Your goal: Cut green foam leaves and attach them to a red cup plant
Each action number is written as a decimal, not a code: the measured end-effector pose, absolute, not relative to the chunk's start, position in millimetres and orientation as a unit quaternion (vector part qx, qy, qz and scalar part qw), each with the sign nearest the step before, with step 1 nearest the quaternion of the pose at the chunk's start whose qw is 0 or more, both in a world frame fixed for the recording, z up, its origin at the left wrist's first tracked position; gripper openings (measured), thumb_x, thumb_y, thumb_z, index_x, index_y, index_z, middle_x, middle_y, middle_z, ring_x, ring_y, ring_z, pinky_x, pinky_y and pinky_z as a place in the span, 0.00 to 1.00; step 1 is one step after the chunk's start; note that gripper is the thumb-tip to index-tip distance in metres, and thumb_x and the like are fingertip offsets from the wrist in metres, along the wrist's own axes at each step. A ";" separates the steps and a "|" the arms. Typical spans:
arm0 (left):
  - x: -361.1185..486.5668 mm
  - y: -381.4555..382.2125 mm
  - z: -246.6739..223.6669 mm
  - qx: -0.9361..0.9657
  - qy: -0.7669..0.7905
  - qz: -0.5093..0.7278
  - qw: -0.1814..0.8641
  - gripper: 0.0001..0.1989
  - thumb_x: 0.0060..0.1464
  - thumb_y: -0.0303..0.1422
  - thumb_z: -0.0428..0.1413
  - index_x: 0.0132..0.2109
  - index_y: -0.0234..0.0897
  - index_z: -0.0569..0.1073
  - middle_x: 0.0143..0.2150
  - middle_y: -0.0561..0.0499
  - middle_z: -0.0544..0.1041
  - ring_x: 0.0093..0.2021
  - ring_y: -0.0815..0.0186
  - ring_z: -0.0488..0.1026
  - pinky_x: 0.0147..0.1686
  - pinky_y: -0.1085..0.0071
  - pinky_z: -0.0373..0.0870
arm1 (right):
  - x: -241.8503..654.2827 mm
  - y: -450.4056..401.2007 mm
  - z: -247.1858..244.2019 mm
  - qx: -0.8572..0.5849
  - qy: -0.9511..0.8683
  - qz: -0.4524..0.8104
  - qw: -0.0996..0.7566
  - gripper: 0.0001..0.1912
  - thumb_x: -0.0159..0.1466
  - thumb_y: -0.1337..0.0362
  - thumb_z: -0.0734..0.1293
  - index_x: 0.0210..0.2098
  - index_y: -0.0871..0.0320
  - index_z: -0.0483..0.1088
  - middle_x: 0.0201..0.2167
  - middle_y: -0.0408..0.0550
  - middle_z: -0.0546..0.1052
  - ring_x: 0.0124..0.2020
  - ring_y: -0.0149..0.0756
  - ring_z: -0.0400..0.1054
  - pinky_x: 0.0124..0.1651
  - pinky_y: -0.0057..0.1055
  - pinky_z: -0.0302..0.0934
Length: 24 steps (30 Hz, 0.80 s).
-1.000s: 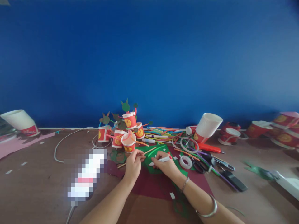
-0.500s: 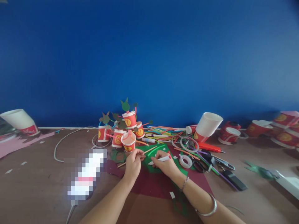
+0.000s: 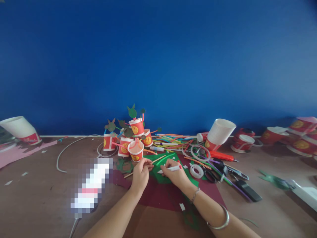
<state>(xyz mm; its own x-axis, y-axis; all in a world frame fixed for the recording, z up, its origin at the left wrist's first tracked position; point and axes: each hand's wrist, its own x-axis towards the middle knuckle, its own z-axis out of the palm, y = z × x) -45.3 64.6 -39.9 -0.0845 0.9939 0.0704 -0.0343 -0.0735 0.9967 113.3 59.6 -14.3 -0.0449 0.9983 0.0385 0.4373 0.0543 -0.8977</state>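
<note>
My left hand [image 3: 141, 174] pinches a thin wooden stick [image 3: 158, 159], which slants up to the right over green paper [image 3: 162, 178]. A white marker with a red end [image 3: 174, 168] is held in my right hand [image 3: 176, 175], its tip pointing left toward the stick. Under the green sheet lies dark red paper [image 3: 158, 196]. Just behind my left hand stands a red-and-white paper cup [image 3: 135, 151], one of several with green paper shapes and straws.
Behind the hands lie many coloured straws [image 3: 170, 140]. A stack of cups [image 3: 219, 134], a tape roll [image 3: 196, 171], a red glue gun [image 3: 223, 156] and black scissors [image 3: 211, 176] are to the right. At the left is a blurred-out bright device [image 3: 92, 185] with a cable.
</note>
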 end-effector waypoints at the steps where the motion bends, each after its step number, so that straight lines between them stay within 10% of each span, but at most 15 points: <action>1: -45.2 64.5 -39.5 0.487 0.493 0.548 0.469 0.10 0.42 0.24 0.45 0.31 0.35 0.68 0.30 0.50 0.75 0.33 0.64 0.76 0.35 0.68 0.73 | 113.3 59.8 -14.3 -0.580 -0.620 0.369 0.378 0.11 0.53 0.60 0.64 0.17 0.55 0.61 0.15 0.40 0.74 0.21 0.32 0.69 0.28 0.26 0.59; 24: -44.8 62.6 -31.6 0.468 0.499 0.552 0.477 0.08 0.41 0.24 0.47 0.29 0.35 0.69 0.28 0.51 0.75 0.31 0.65 0.76 0.33 0.71 0.73 | 113.7 59.8 -14.7 -0.572 -0.625 0.364 0.385 0.11 0.52 0.66 0.61 0.16 0.54 0.55 0.11 0.37 0.68 0.18 0.32 0.67 0.23 0.25 0.56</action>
